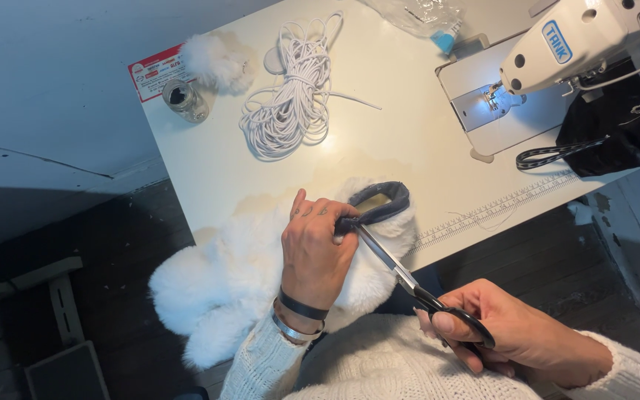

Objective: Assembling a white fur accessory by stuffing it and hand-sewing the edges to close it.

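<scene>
Head view is showing the left hand [314, 252] pinching a dark grey fabric band [379, 204] at the edge of a white fluffy fur piece [224, 285], fingers closed on the band and pressing it flat so that the strip is standing clear of the pile. The right hand [520, 333] is gripping the black handles of a pair of scissors [409, 281], fingers wrapped through the loops; the blades are running up and leftward from that grip and their tips are meeting the band right beside the left fingertips, though whether the blades are parted or closed I cannot tell. Holding the band taut just next to the tips seems to be keeping the fur out of the cut line.

Outward from the pinch, the fur is hanging over the near edge of the white table [409, 141], partly in the person's lap, so the scissors are working off the table's edge with free room beneath. Beyond the left hand, a coil of white cord [290, 104] is lying well apart, with a small glass jar [185, 98] and a white pompom [216, 63] farther off toward the far left corner. To the far right of the grip a sewing machine [557, 52] is standing, with black fabric [616, 137] beside it and a printed ruler strip [498, 211] along the table edge.
</scene>
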